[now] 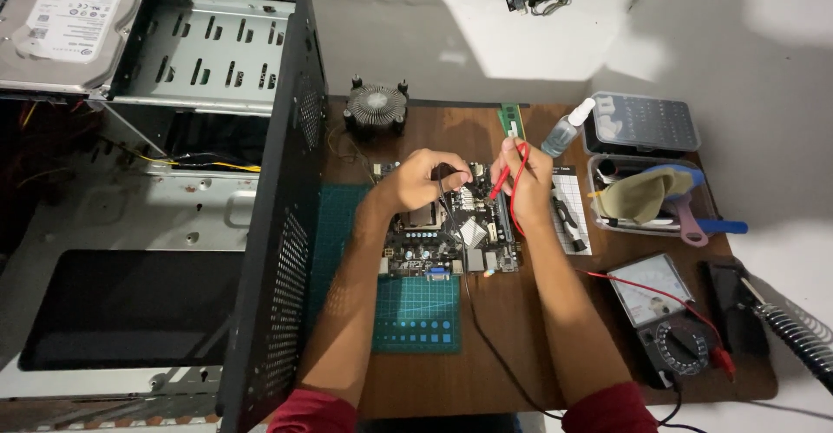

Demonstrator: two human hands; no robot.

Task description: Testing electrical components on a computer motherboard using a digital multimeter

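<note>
A small computer motherboard (pixel 434 242) lies on a green cutting mat (pixel 416 311) on the wooden table. My left hand (pixel 418 180) grips a black test probe (pixel 446 188) with its tip down on the board. My right hand (pixel 525 181) holds a red test probe (pixel 501 180) against the board's right side. The red lead (pixel 642 290) and the black lead (pixel 486 337) run back to an analog multimeter (pixel 664 311) at the right.
An open black computer case (pixel 278 225) stands at the left with a hard drive (pixel 65 25) on top. A cooler fan (pixel 376 106), a memory stick (pixel 512 122), a spray bottle (pixel 566 129), a tool tray (pixel 651 194), a bit case (pixel 642 122) and a soldering-iron stand (pixel 794 333) ring the board.
</note>
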